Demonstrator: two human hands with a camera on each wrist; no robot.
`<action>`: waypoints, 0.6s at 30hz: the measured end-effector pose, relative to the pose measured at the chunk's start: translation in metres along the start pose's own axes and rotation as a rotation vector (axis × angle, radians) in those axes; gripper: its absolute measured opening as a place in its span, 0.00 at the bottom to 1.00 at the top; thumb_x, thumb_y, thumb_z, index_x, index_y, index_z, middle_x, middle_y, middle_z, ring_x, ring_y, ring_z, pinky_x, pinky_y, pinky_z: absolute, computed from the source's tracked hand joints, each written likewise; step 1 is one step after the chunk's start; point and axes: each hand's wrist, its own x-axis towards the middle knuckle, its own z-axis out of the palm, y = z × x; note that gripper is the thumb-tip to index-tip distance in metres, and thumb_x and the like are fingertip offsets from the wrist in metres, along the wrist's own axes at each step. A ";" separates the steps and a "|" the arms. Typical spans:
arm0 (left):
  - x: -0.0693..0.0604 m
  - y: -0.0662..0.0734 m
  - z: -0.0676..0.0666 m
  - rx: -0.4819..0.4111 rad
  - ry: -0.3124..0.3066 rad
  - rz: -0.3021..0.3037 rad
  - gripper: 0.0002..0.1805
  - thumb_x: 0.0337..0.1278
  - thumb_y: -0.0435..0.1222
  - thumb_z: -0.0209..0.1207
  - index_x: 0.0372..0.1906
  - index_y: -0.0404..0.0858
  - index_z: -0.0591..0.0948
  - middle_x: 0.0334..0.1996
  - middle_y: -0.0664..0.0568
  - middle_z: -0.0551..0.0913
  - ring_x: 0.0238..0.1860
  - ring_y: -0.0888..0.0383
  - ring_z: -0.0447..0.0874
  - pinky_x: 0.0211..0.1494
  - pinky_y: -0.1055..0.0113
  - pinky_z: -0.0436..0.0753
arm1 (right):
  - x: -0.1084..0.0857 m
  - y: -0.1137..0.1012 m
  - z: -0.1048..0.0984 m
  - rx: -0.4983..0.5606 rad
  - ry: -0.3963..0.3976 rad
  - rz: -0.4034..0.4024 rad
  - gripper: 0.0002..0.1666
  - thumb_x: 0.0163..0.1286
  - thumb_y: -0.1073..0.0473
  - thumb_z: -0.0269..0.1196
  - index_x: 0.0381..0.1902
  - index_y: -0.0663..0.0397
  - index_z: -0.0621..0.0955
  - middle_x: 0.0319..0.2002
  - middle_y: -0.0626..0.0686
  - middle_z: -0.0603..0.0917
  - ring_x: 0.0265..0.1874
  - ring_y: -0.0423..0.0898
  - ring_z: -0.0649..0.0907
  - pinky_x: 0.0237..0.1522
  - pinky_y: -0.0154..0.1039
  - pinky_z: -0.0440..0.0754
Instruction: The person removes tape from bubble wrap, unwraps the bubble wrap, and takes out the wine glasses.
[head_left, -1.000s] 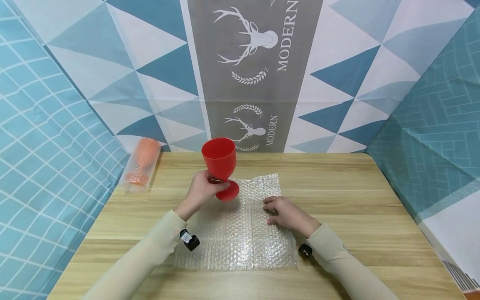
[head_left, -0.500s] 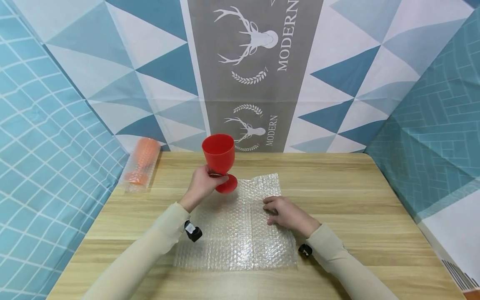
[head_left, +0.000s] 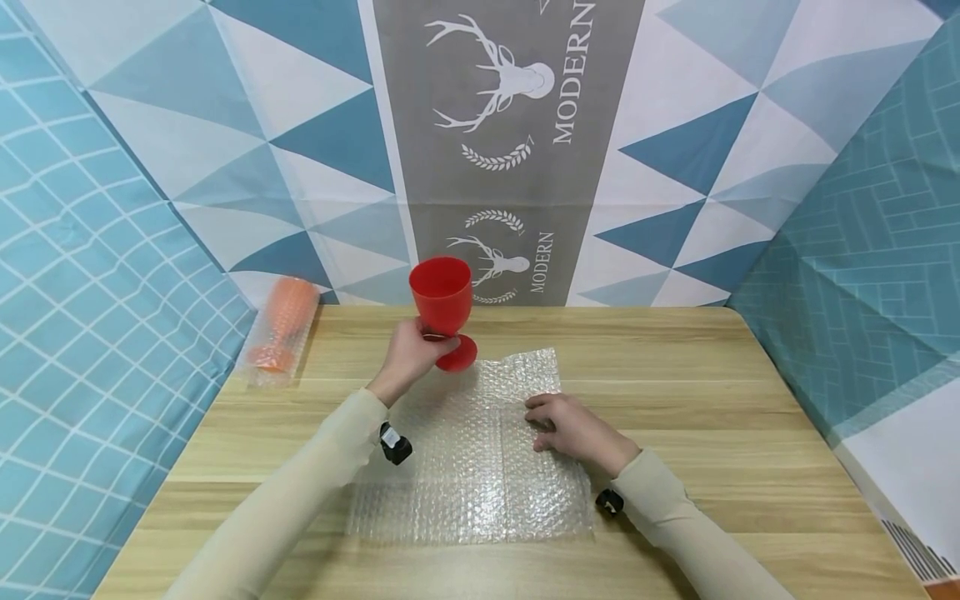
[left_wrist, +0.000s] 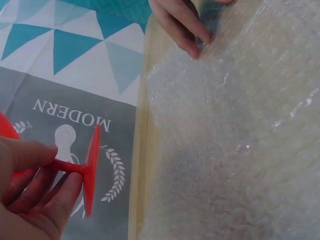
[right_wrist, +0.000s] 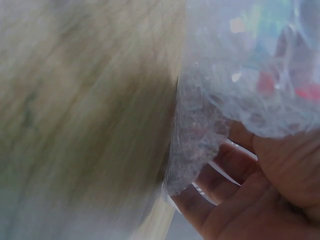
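Observation:
A red goblet (head_left: 441, 293) is held by its stem in my left hand (head_left: 412, 354), above the back of the bubble wrap. The bowl faces up, tilted slightly. In the left wrist view the thumb and fingers pinch the thin stem, and the goblet's round base (left_wrist: 91, 172) shows edge-on. The bubble wrap sheet (head_left: 465, 467) lies spread on the table. My right hand (head_left: 573, 429) rests on its right part, fingers loosely bent and thumb apart. In the right wrist view the raised edge of the wrap (right_wrist: 192, 135) hides the fingertips of the right hand (right_wrist: 235, 200).
An orange goblet-shaped item (head_left: 285, 321), wrapped in bubble wrap, lies at the back left corner of the wooden table (head_left: 675, 367). Patterned cloth walls (head_left: 517, 167) stand behind and at both sides. A black wrist camera (head_left: 395, 444) sits under the left sleeve.
My left hand and the red goblet have moved up and away, toward the back edge of the table. The right hand and the bubble wrap stay where they were.

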 end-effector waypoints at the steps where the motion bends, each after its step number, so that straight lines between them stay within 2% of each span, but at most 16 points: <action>1: 0.001 0.000 0.000 0.001 0.000 0.002 0.14 0.60 0.33 0.67 0.50 0.34 0.84 0.46 0.41 0.89 0.49 0.44 0.88 0.55 0.51 0.88 | 0.000 0.000 0.000 0.001 0.000 0.000 0.28 0.58 0.61 0.76 0.56 0.67 0.84 0.66 0.66 0.79 0.65 0.67 0.78 0.68 0.59 0.75; 11: 0.018 0.003 0.005 -0.025 -0.002 -0.006 0.14 0.61 0.33 0.67 0.51 0.35 0.82 0.49 0.42 0.88 0.52 0.43 0.87 0.59 0.49 0.86 | 0.000 0.000 0.000 0.000 0.006 0.006 0.28 0.58 0.61 0.76 0.56 0.67 0.84 0.66 0.66 0.79 0.66 0.67 0.77 0.69 0.60 0.75; 18: 0.030 -0.004 0.012 -0.039 0.018 -0.025 0.14 0.61 0.32 0.66 0.50 0.35 0.82 0.49 0.41 0.88 0.53 0.43 0.87 0.60 0.49 0.86 | 0.000 0.000 0.001 0.006 0.010 -0.001 0.28 0.58 0.61 0.76 0.56 0.67 0.84 0.66 0.66 0.79 0.65 0.67 0.78 0.68 0.60 0.75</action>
